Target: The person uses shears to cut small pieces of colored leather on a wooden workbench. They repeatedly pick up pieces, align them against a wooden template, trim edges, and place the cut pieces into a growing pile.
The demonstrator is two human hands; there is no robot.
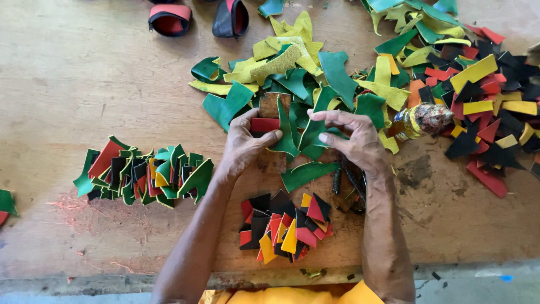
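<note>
My left hand (243, 143) pinches a small red leather strip (264, 124) between thumb and fingers, resting on a brown board (274, 160). My right hand (353, 139) grips a curved green leather piece (310, 134) that lies against the red strip. Both hands meet at the near edge of a big pile of green and yellow leather scraps (292, 73). Another green piece (306, 172) lies just below my hands. A small heap of cut red, black and yellow pieces (287, 225) sits between my forearms.
A row of assembled green, red, black and yellow pieces (146, 171) lies at the left. A glue-crusted bottle (419, 120) lies at the right beside mixed scraps (484, 101). Two red-and-black sandal parts (197, 18) rest at the far edge. The wooden table (84, 84) edge runs near me.
</note>
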